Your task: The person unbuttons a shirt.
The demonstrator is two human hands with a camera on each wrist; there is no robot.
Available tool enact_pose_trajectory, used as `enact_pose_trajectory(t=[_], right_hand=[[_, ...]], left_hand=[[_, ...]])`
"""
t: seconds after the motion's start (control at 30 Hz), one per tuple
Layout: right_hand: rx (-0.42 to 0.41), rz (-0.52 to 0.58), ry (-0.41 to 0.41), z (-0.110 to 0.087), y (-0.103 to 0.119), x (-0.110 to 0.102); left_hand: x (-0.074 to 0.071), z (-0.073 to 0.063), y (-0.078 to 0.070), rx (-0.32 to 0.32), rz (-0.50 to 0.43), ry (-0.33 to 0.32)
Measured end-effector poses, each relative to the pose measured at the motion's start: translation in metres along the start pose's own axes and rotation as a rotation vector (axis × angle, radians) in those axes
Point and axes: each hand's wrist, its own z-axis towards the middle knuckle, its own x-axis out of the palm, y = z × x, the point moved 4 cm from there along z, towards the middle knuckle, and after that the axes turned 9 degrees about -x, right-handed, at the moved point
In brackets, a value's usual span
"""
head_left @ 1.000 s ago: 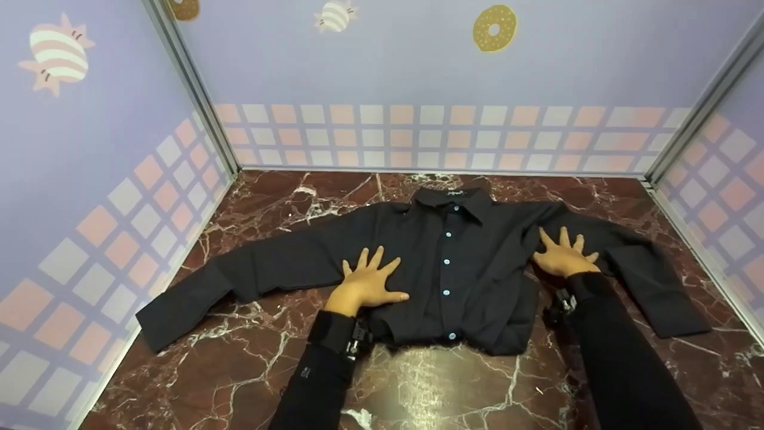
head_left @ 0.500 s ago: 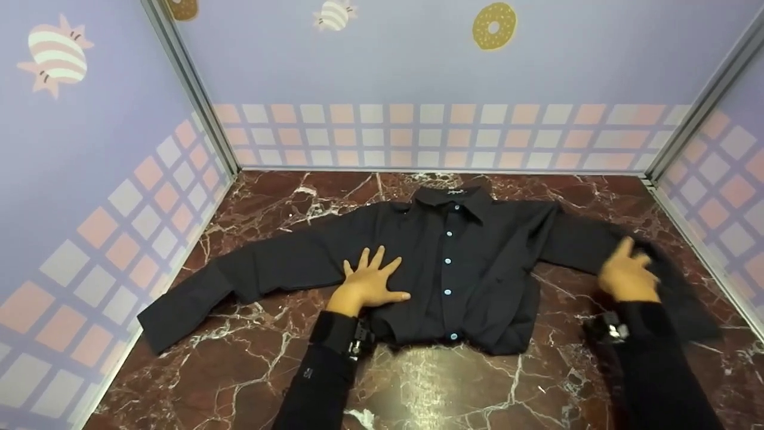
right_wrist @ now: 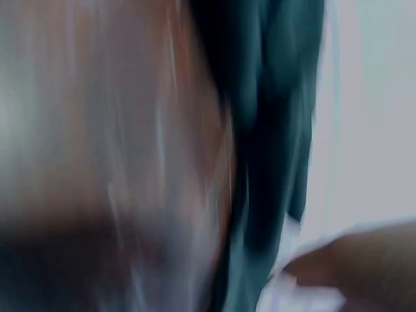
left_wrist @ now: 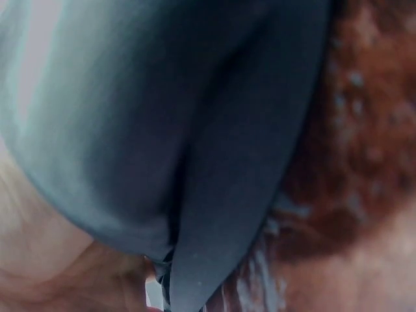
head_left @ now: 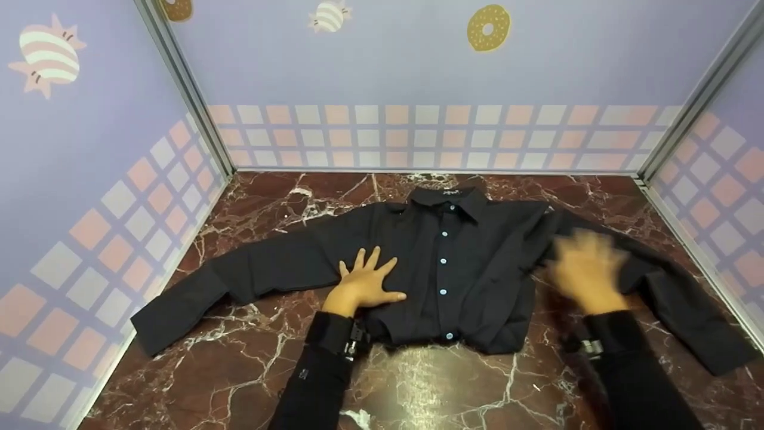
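A black button-up shirt (head_left: pixel 418 269) lies front up on the table, its collar toward the back wall and both sleeves spread sideways. Its lower hem is tucked under or folded at the near side. My left hand (head_left: pixel 363 286) rests flat on the chest panel, fingers spread, beside the button row. My right hand (head_left: pixel 588 269), blurred by motion, is over the upper part of the right-side sleeve (head_left: pixel 686 304), with its fingers extended. In the left wrist view, dark shirt fabric (left_wrist: pixel 162 130) fills the middle; the right wrist view shows a blurred strip of fabric (right_wrist: pixel 266 130).
The table (head_left: pixel 250 382) has a dark red marbled top with pale veins. Patterned lilac walls (head_left: pixel 358 71) enclose it at the back, left and right. The right cuff lies close to the right wall, the left cuff close to the left wall.
My right hand swept right along the sleeve, then came back left toward the shoulder. That sleeve now stretches farther out to the right. My left hand stayed put.
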Motion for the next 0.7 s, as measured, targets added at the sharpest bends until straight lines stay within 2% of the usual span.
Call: enact_pose_trajectory(t=[0.07, 0.13, 0.2, 0.27, 0.33, 0.53, 0.7], right_hand=[[-0.184, 0.086, -0.041, 0.011, 0.03, 0.014], [-0.267, 0.172, 0.039, 0.018, 0.052, 0.03], [-0.254, 0.194, 0.164, 0.022, 0.065, 0.041], [-0.201, 0.155, 0.273, 0.025, 0.069, 0.049], [-0.166, 0.122, 0.347, 0.032, 0.071, 0.05], [-0.147, 0.143, 0.461, 0.058, 0.07, 0.045], [-0.139, 0.172, 0.451, 0.074, 0.053, 0.044]], left_hand=[[-0.001, 0.0, 0.0, 0.002, -0.007, -0.001], [-0.002, 0.0, 0.001, 0.01, -0.01, 0.004], [-0.003, 0.001, 0.003, 0.017, -0.014, 0.009], [-0.004, 0.004, 0.006, 0.018, -0.011, 0.017], [-0.007, 0.007, 0.009, 0.013, -0.009, 0.021], [-0.019, 0.022, 0.017, -0.015, -0.008, 0.052], [-0.022, 0.038, 0.03, -0.033, -0.047, 0.082]])
